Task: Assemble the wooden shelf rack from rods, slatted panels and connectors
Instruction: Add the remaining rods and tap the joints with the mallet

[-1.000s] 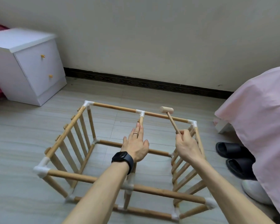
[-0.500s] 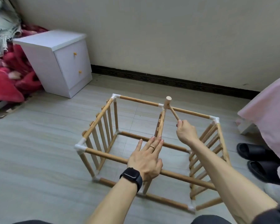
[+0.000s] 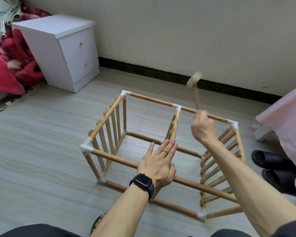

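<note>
The wooden rack frame (image 3: 109,157) stands on the tiled floor, built of rods, white corner connectors (image 3: 85,148) and slatted panels (image 3: 108,127) at the left, middle and right. My left hand (image 3: 158,164) lies flat, fingers together, on the near top rod where the middle panel meets it. My right hand (image 3: 203,129) is closed around the handle of a small wooden mallet (image 3: 194,82). The mallet's head is raised and blurred above the far top rod, near the white T connector (image 3: 177,106).
A white two-drawer cabinet (image 3: 70,53) stands at the back left beside red bedding (image 3: 9,69). Pink fabric (image 3: 285,127) hangs at the right, with black slippers (image 3: 270,161) on the floor below it. A wall with a dark skirting runs behind the rack.
The mallet has swung up from the far rod's T connector and is now raised and blurred. My left hand stays pressed on the near rod. The view has pulled back slightly.
</note>
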